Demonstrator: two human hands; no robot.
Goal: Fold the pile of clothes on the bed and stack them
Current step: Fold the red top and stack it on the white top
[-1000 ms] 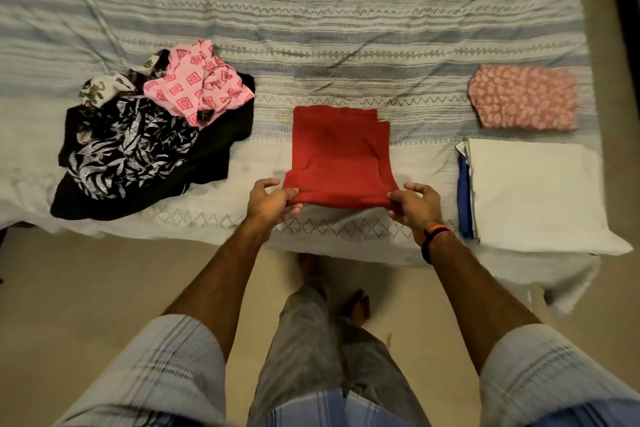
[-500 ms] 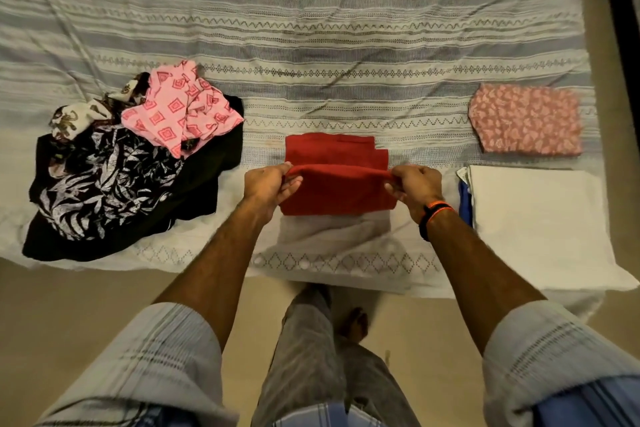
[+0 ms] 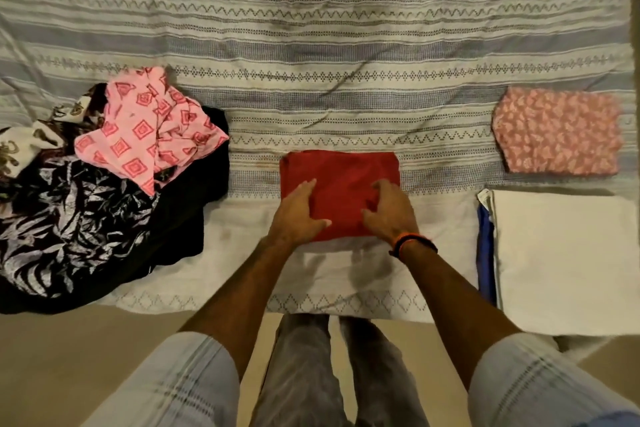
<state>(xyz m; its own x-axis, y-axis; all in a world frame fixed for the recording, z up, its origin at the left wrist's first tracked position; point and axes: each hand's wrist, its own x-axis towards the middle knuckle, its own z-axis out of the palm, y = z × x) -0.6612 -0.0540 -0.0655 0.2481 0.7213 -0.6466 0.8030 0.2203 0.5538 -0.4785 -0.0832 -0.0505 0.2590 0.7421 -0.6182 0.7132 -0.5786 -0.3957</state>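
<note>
Hands flat on folded red garment (image 3: pixel 341 180), left hand (image 3: pixel 297 215), right hand (image 3: pixel 389 211) (motion-blurred), fingers spread.

Black leaf-print garment (image 3: pixel 62 229) cut off at left edge; blue garment (image 3: pixel 485 246) mostly hidden under white one (image 3: pixel 561 253).

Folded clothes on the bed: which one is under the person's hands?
The plain red folded garment in the middle; both hands rest on it. The pink patterned folded piece and the white folded piece lie untouched to the right.
</note>
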